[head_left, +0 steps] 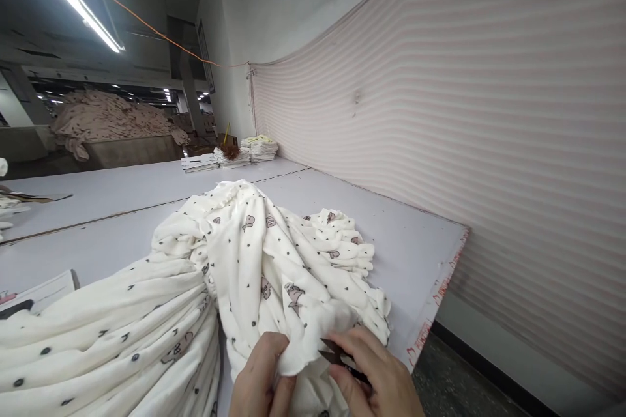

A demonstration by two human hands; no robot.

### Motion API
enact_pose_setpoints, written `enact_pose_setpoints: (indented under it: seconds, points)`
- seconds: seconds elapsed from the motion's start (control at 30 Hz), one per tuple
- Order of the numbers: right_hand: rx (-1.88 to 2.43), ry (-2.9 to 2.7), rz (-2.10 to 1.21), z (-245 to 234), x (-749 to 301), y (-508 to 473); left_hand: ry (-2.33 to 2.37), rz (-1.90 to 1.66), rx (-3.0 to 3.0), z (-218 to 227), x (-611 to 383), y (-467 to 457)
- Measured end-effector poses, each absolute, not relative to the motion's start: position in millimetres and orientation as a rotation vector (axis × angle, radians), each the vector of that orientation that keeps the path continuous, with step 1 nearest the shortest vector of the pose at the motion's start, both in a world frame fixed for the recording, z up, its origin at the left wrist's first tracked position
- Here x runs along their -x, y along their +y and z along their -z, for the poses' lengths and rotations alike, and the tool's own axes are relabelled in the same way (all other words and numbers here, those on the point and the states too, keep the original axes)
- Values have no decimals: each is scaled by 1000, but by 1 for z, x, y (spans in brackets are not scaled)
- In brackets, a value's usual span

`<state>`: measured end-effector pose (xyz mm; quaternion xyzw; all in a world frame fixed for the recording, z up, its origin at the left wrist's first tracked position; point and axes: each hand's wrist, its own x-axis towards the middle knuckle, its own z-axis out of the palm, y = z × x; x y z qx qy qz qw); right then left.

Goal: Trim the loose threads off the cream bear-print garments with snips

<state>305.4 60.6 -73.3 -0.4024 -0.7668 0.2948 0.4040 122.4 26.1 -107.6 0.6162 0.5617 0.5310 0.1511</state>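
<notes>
White fabric (264, 254) printed with small dark marks and pinkish figures lies bunched and folded over the table in front of me. My left hand (261, 374) pinches a edge of this fabric between thumb and fingers at the bottom centre. Just to its right, my right hand (374, 371) is closed around small dark thread snips (337, 353). Their two pointed blades stand apart and point left at the fabric edge. The snips' rear part is hidden inside my right hand.
The pale table (405, 254) ends at a taped right edge. Behind it hangs a striped cloth (440, 91). Folded stacks (261, 148) sit at the far side. A white board or pad (44, 290) lies at left. A large heap of brownish fabric (112, 117) stands beyond.
</notes>
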Motion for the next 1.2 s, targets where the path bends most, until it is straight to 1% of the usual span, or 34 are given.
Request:
enact_pose_setpoints:
  seconds: [0.3, 0.43, 0.57, 0.67, 0.73, 0.9, 1.0, 1.1, 1.2]
  points:
    - [1013, -1998, -733, 66, -296, 58, 1550, -1527, -1828, 108, -116, 26]
    - [978, -2034, -778, 64, -297, 60, 1549, -1477, -1966, 106, -109, 27]
    - [985, -2046, -718, 70, -297, 61, 1531, -1438, -2078, 105, -104, 27]
    - [1067, -1960, -686, 77, -294, 63, 1551, -1560, -1974, 105, -107, 26]
    - [1060, -1951, -688, 78, -289, 68, 1514, -1581, -1860, 105, -109, 25]
    - [1026, -1896, -833, 73, -273, 85, 1433, -1349, -1545, 102, -107, 28]
    - [1020, -1802, -940, 76, -268, 87, 1334, -1316, -1421, 101, -104, 32]
    - [931, -1878, -865, 83, -269, 81, 1338, -1384, -1325, 101, -103, 34]
    - [946, -1975, -722, 89, -273, 75, 1357, -1444, -1361, 102, -105, 33]
